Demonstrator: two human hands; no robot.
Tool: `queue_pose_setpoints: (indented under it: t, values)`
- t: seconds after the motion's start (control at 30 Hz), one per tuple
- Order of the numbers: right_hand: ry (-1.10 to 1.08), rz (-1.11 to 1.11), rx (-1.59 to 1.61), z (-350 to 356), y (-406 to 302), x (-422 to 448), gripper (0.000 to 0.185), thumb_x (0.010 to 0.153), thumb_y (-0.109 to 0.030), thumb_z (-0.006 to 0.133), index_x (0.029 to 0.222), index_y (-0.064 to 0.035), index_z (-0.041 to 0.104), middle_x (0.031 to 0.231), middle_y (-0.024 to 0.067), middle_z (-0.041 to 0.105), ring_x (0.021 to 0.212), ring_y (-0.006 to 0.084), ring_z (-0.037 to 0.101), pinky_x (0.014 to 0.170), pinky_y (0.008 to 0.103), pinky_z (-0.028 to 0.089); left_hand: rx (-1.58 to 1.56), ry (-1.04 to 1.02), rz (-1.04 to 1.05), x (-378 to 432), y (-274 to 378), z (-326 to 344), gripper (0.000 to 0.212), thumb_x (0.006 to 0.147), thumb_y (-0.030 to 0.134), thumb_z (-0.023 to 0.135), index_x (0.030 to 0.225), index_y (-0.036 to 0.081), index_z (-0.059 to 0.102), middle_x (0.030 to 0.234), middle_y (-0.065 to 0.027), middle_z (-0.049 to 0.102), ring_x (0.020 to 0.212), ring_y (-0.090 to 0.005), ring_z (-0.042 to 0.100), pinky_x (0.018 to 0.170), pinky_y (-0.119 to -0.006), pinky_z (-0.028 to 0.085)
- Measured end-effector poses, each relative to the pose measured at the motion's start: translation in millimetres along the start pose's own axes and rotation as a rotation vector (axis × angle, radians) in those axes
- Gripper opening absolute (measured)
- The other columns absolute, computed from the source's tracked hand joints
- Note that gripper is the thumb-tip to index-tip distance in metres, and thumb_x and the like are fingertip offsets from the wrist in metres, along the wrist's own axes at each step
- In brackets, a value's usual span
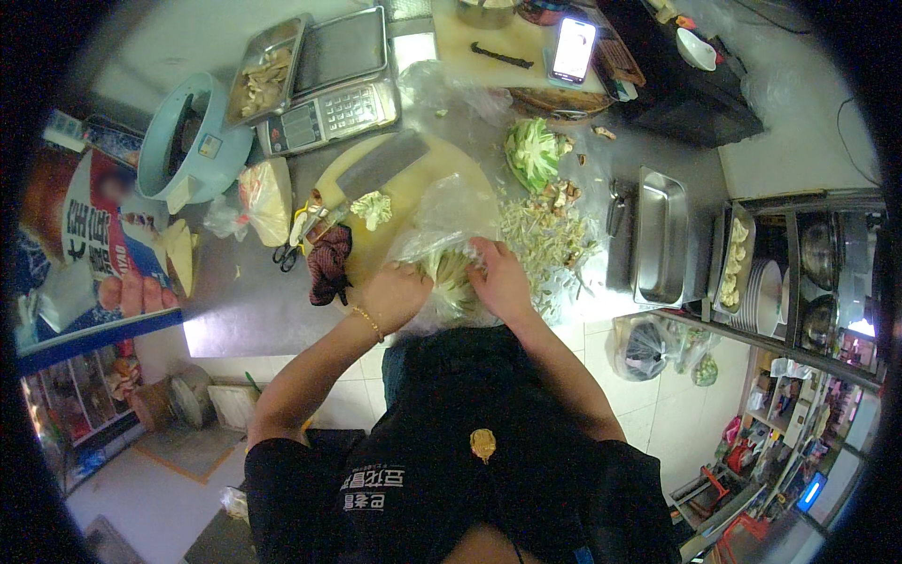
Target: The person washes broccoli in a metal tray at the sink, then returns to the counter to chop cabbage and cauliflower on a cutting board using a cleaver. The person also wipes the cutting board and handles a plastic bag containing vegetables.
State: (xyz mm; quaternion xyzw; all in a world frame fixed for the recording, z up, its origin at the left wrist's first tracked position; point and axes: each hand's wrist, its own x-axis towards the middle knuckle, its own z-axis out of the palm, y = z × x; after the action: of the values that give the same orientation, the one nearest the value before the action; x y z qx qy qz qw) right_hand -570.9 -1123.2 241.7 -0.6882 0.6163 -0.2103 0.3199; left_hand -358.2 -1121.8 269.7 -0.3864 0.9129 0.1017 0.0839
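A clear plastic bag [451, 282] with pale green vegetable pieces in it lies at the near edge of a round cutting board [465, 162]. My left hand [398, 292] pinches the bag's left side, and my right hand [500, 278] grips its right side near the opening. On the board, a cleaver [382, 163] lies at the upper left, with a cauliflower floret [371, 210] below its blade. Left of my left hand are a dark red cloth [330, 264] and scissors [287, 256]. Right of the board sit a leafy cauliflower head [533, 151] and scattered trimmings [553, 240].
A kitchen scale [335, 116], a tray of mushrooms [268, 77] and a light blue round tub [194, 141] stand at the upper left. An empty steel pan [660, 240] sits at the right. A lit phone [572, 51] stands at the back, near another cutting board [486, 42].
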Motion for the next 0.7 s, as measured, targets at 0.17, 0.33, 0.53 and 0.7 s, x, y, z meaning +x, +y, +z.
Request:
queue_pose_setpoints:
  t: [0.17,0.33,0.53,0.7]
  values:
    - [-0.100,-0.038,0.035,11.8,-7.1,-4.3,0.041,0.077,-0.016,0.067,0.116,-0.0086,0.055,0.102,0.0179,0.058,0.090,0.0360,0.060,0.077,0.0426,0.049,-0.165,-0.212,-0.159,-17.7,13.6,-22.1,0.016,0.076,0.021,0.057,0.081,0.006,0.060,0.076,-0.0158,0.065,0.073,-0.0337,0.064,0.068,-0.045,0.050]
    - [-0.095,-0.108,0.052,15.5,-24.0,-8.8,0.041,0.075,-0.013,0.069,0.113,-0.0085,0.057,0.103,0.0188,0.058,0.091,0.0376,0.059,0.078,0.0419,0.049,-0.244,-0.227,-0.305,-27.9,11.6,-14.6,0.018,0.076,0.025,0.056,0.078,0.007,0.061,0.076,-0.0155,0.065,0.073,-0.0335,0.064,0.073,-0.048,0.047]
    - [-0.135,0.033,0.242,25.2,-3.3,-4.0,0.043,0.073,-0.015,0.072,0.114,-0.0118,0.059,0.100,0.0192,0.058,0.091,0.0372,0.058,0.079,0.0422,0.049,-0.242,-0.045,-0.150,-26.1,-1.4,-9.5,0.015,0.073,0.025,0.060,0.074,0.010,0.059,0.072,-0.0113,0.064,0.067,-0.0300,0.061,0.069,-0.043,0.042]
    - [-0.194,0.122,0.411,45.0,24.3,4.6,0.043,0.073,-0.018,0.074,0.113,-0.0136,0.060,0.099,0.0187,0.060,0.089,0.0352,0.060,0.079,0.0395,0.049,-0.462,0.261,0.031,-33.4,-15.4,2.5,0.009,0.070,0.020,0.061,0.067,0.013,0.058,0.064,-0.0080,0.058,0.063,-0.0291,0.057,0.068,-0.041,0.040]
